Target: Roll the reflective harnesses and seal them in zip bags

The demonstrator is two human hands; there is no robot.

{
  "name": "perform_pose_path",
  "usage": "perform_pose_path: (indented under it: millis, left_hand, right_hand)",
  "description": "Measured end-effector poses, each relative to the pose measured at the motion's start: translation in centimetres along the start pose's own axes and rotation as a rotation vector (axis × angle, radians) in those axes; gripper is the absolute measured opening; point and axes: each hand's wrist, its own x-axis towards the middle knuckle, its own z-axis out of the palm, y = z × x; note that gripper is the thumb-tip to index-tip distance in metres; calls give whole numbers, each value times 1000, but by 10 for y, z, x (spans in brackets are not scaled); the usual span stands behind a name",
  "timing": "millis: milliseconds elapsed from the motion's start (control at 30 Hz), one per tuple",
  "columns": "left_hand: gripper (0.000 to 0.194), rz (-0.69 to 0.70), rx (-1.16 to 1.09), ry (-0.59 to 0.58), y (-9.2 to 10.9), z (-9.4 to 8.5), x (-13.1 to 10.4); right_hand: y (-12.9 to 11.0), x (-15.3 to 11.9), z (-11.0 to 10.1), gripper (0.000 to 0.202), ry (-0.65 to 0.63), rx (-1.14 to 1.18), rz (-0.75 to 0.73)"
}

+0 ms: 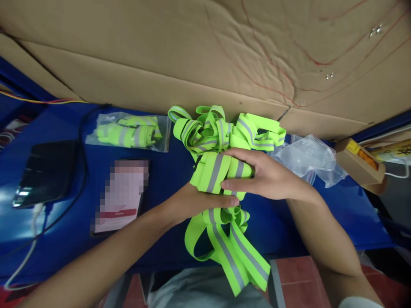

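Between both hands is a folded bundle of neon green reflective strap (213, 173) with a grey stripe. My left hand (205, 201) holds it from below and the left, its thumb across the lower edge. My right hand (257, 175) grips its right side, fingers curled over the top. Loose strap (229, 252) hangs below the hands, past the table's front edge. Behind the hands lies a pile of green straps (208, 130), with another folded strap (257, 130) beside it on the right. Farther left is a clear bag (128, 131) with green straps inside.
On the blue table (167, 171) at the left lie a phone (120, 196) and a black device (46, 173) with cables. At the right are clear plastic bags (306, 156) and a small cardboard box (359, 164). A cardboard panel (144, 47) stands behind.
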Motion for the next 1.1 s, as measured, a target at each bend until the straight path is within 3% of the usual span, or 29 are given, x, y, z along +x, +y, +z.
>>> perform_pose_path:
  millis: [133,267,333,467,533,700,767,833,933,1000,1100]
  left_hand:
    - [46,4,-12,30,4,6,-2]
    - [34,3,-121,28,5,11,-3]
    - [36,-66,-241,-87,3,9,-3]
    - [53,-178,-411,-461,-1,1,-2]
    - [53,-164,-343,-516,1,-1,-2]
    - [30,-49,-56,-461,13,2,-11]
    - [25,-19,-57,-453,15,6,-16]
    - [32,-54,-181,-526,12,9,-18]
    - [45,-159,-451,-576,3,12,-15]
    - [33,-197,-545,-469,0,13,-10]
    - [22,-148,-532,-323,3,12,-6]
  right_hand:
    - [-3,-4,10,58,40,-52,-19]
    - [-1,-2,24,30,182,2,39]
    - [-1,-2,24,24,183,27,3]
    - [-8,-9,11,22,249,-36,-46]
    - [-14,-15,5,24,285,-98,-55]
    - [-30,-23,3,23,277,37,-4]
    - [-32,-24,4,24,260,156,43]
    - [-33,-24,5,27,280,179,67]
    - [-29,-25,3,29,407,-68,-22]
    - [-24,-27,2,34,470,-324,-138]
    - [-13,-28,3,42,424,-693,-285]
